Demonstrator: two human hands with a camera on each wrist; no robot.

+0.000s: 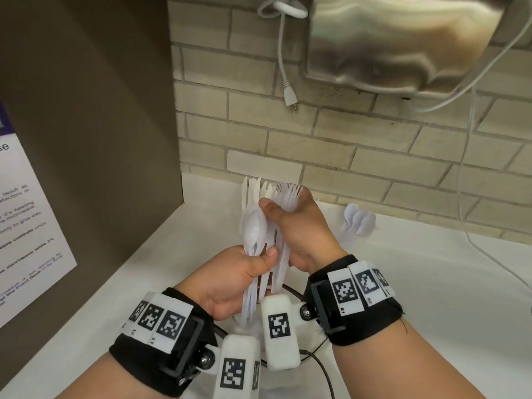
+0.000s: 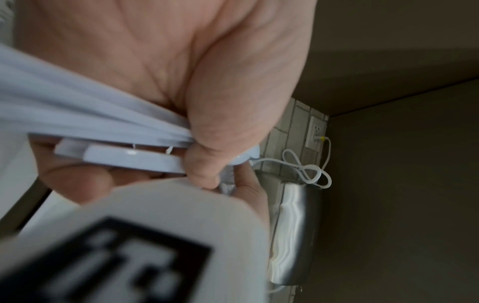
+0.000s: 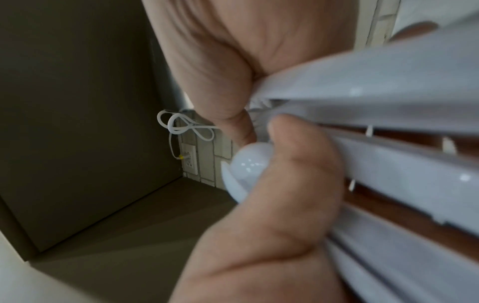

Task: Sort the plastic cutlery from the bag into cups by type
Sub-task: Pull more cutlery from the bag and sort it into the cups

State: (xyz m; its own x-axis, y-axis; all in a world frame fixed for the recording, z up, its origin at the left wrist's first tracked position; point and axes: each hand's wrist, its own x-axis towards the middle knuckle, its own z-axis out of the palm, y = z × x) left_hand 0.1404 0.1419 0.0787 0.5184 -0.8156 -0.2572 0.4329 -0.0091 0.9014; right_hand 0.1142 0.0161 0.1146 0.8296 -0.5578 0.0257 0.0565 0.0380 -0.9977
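Both hands hold one bundle of white plastic cutlery (image 1: pixel 259 240) above the white counter (image 1: pixel 431 283). My left hand (image 1: pixel 259 259) grips the handles from the left, thumb across them, with a spoon bowl (image 1: pixel 253 228) on top. My right hand (image 1: pixel 277 207) curls round a fan of forks (image 1: pixel 289 194) at the upper end. Knife and fork tips (image 1: pixel 254 187) stick up behind; I cannot tell whether they belong to the bundle. In the left wrist view the handles (image 2: pixel 77 114) cross the palm. In the right wrist view the handles (image 3: pixel 388 86) and a spoon bowl (image 3: pixel 249 164) show. Cups and bag are hidden.
A few spoon bowls (image 1: pixel 358 221) stand upright at the back right by the brick wall (image 1: pixel 331 145). A brown cabinet side (image 1: pixel 100 110) with a paper notice (image 1: pixel 26 226) stands at the left. A steel dispenser (image 1: pixel 403 38) and a loose plug (image 1: pixel 289 96) hang above.
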